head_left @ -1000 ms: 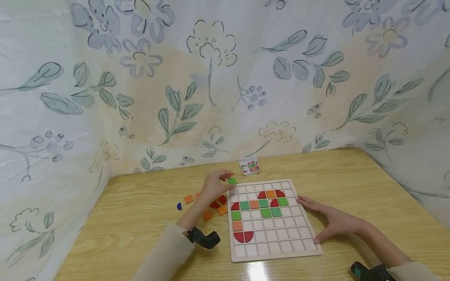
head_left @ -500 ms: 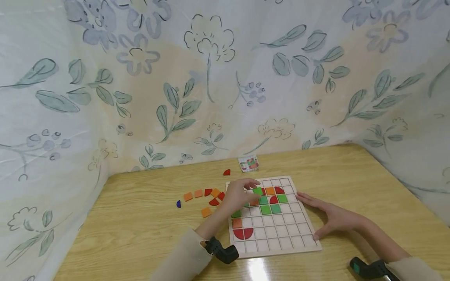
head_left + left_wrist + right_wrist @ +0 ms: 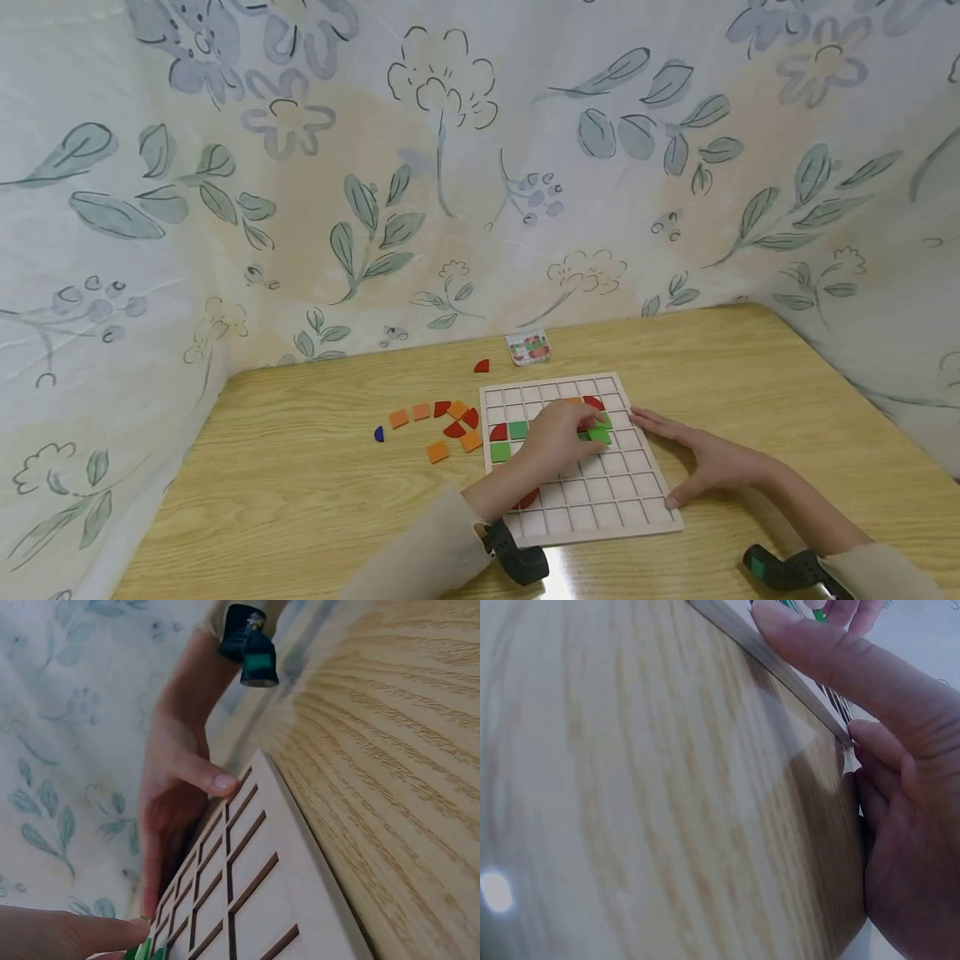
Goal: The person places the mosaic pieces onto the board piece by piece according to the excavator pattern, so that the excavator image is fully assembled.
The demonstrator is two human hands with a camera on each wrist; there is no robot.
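In the head view my left hand [image 3: 557,435] reaches over the white gridded board [image 3: 637,510] and pinches a light green square tile [image 3: 600,436] between thumb and fingers, low over the right part of the grid. Red quarter-circle pieces [image 3: 498,432], green tiles [image 3: 518,430] and orange tiles sit in the board's cells. Some are hidden under the left hand and forearm. My right hand [image 3: 712,458] rests at the board's right edge with fingers spread. In the left wrist view, the right thumb [image 3: 217,782] touches the board's rim.
Left of the board lie loose orange tiles [image 3: 438,452], red pieces [image 3: 453,429] and a small blue piece [image 3: 378,434]. A red quarter piece [image 3: 482,366] lies near the back. Behind the board is a patterned card [image 3: 528,347]. A floral curtain [image 3: 480,167] rises behind the table.
The left hand has carried the green tile from the board's upper left corner rightward across the grid. My right hand stays at the board's edge. The view has shifted slightly.
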